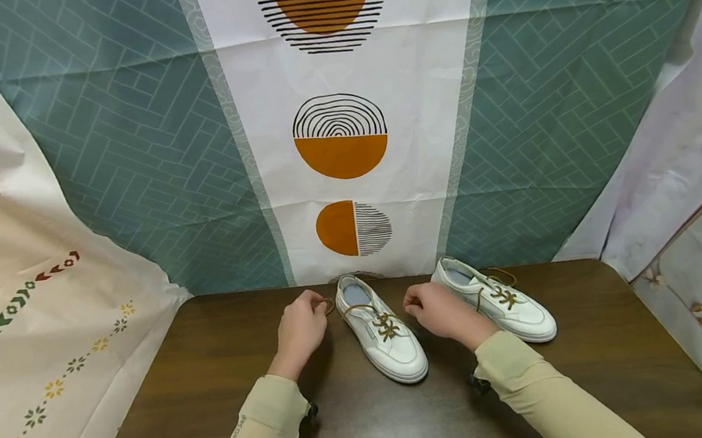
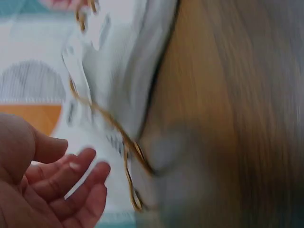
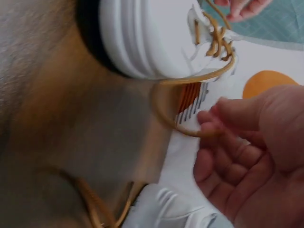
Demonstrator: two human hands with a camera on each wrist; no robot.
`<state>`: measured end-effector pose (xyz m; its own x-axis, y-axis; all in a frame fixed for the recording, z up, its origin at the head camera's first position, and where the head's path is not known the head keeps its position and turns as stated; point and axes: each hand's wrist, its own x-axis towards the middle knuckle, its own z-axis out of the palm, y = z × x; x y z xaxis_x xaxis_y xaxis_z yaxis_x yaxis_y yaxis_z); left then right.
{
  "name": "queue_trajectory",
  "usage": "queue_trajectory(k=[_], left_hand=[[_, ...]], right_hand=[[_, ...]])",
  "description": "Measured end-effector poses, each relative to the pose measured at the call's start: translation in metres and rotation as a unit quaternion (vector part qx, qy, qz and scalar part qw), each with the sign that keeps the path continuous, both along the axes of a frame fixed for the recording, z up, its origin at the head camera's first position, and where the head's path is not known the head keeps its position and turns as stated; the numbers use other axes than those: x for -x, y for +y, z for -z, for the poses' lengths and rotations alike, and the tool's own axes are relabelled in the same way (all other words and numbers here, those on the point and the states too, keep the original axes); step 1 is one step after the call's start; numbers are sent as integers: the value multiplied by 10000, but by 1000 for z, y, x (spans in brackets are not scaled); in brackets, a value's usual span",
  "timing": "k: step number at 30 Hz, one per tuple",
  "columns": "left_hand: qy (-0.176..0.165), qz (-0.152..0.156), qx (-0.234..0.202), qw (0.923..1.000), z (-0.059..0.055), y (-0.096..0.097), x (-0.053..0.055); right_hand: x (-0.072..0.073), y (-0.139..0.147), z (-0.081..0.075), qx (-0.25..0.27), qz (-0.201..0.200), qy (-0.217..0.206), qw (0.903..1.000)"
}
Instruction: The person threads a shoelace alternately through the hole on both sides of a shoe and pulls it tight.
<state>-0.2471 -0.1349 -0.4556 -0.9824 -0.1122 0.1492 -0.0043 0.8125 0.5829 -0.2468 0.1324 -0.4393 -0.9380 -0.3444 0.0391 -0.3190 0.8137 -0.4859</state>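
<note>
A white lace-up shoe (image 1: 399, 356) stands between the two hands, toe toward the person, with a brown lace (image 3: 194, 79) threaded through its eyelets. My left hand (image 1: 302, 333) is beside its heel on the left. In the left wrist view the thumb and loosely bent fingers are apart, and a lace end (image 2: 110, 118) hangs past the shoe's side, outside the fingers. On the shoe's other side is my right hand (image 1: 442, 310), fingers loosely curled. A blurred lace end overlaps its fingers in the right wrist view, with the thumb apart from it.
A second white shoe (image 1: 531, 320) with brown laces stands to the right, partly behind the right forearm. Both shoes are near the far edge of the dark wooden table (image 1: 374, 426). A patterned curtain (image 1: 348, 190) hangs right behind that edge.
</note>
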Motion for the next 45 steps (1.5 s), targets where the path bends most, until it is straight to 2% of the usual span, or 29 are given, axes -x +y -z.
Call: queue_trajectory(k=[4,7,10,18,22,25,27,30,32,35,38,42,45], left_hand=[[-588,-404,367,9968,7,-22,8],[-1145,-506,593,9904,14,-33,13],[-1511,-518,664,9849,19,-36,16],[-1779,-150,1200,9766,22,-26,22],[-1766,-30,1270,9761,21,-20,22],[-1569,68,1194,9804,21,-16,22],[-1172,98,950,9885,19,-13,21],[-246,130,336,9990,11,-3,20],[456,262,-112,9986,3,7,18],[1190,695,-586,9887,-13,26,11],[1567,1415,-800,9742,-26,44,0],[1603,2400,-881,9534,-35,61,-14],[1457,2791,-877,9451,-34,67,-21]], right_hand=[[0,4,8,-315,302,-278,9987],[0,6,11,-427,392,-320,9978],[0,6,12,-394,417,-246,9980],[0,0,7,-347,517,218,9978],[0,-3,4,-109,582,318,9977],[-1,-6,0,126,628,475,9968],[-2,-9,-2,342,636,569,9958],[-3,-14,-7,874,679,530,9924],[-4,-18,-11,1232,713,436,9889],[-6,-23,-17,1770,744,180,9812],[-6,-28,-22,2392,670,-322,9681],[-5,-31,-24,3168,507,-1063,9412],[-4,-31,-24,3567,434,-1408,9225]])
